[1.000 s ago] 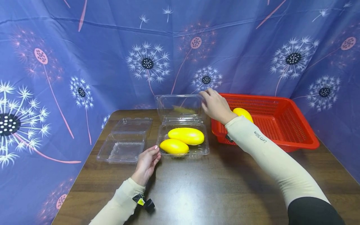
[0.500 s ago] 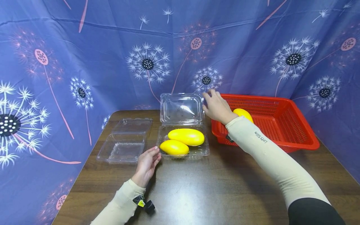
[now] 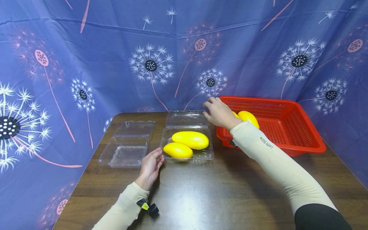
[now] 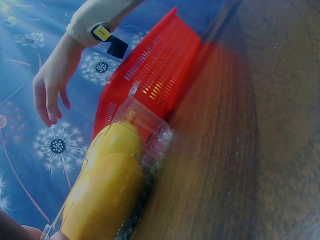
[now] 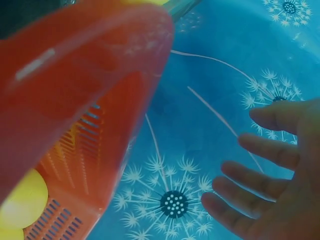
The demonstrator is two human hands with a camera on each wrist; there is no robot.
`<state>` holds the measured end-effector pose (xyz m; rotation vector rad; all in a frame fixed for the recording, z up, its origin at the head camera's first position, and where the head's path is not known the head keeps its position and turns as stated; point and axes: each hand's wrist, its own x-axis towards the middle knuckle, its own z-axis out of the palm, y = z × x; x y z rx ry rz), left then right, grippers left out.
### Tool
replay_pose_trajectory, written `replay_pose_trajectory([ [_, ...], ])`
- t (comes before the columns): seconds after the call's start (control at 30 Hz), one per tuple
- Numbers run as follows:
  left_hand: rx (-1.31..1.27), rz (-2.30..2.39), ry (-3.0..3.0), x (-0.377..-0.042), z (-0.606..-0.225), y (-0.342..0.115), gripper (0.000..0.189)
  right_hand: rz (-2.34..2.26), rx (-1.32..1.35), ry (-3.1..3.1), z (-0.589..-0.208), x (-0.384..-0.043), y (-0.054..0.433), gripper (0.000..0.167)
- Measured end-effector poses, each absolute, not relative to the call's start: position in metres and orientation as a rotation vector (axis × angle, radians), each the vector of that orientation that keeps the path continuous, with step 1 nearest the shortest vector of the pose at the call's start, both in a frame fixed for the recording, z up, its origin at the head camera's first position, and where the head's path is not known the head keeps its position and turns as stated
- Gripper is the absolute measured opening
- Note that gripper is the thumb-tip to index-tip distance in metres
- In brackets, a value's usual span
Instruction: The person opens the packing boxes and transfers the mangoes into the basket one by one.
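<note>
A hinged clear plastic clamshell container (image 3: 201, 154) sits in the middle of the table with its lid (image 3: 187, 118) leaning back. Two smooth, oval, mango-like yellow fruits lie in its base, a longer fruit (image 3: 190, 140) behind a shorter fruit (image 3: 178, 150). My left hand (image 3: 150, 167) pinches the base's left edge between thumb and fingers; the fingertips (image 4: 59, 235) show at the rim in the left wrist view. My right hand (image 3: 219, 111) is raised beside the lid's right corner, over the basket's left end. Its fingers (image 5: 260, 150) are spread and hold nothing.
A red perforated basket (image 3: 311, 140) stands at the right, with yellow fruits (image 3: 249, 118) partly hidden behind the right wrist. Another clear clamshell (image 3: 123, 155) lies open at the left. A blue dandelion-patterned cloth (image 3: 184, 48) hangs behind the wooden table (image 3: 184, 198).
The container's lid has tipped back, away from me, and sits lower. My right hand has let go of its corner and dropped slightly. My left hand has stayed in place.
</note>
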<state>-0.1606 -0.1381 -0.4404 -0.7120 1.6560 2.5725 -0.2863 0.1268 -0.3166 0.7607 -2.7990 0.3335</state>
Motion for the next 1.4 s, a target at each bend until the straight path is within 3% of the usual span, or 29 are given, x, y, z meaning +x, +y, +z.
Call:
replay_pose_trajectory([
  [0.4,-0.7,2.57,1.662,-0.161,-0.44,-0.137,0.041,0.271,0.93,-2.836,-0.318,-0.281,0.124,0.031],
  [1.4,-0.748,2.552,1.634,-0.161,-0.44,-0.137,0.035,0.258,1.121,-2.973,-0.346,-0.267,0.105,0.046],
])
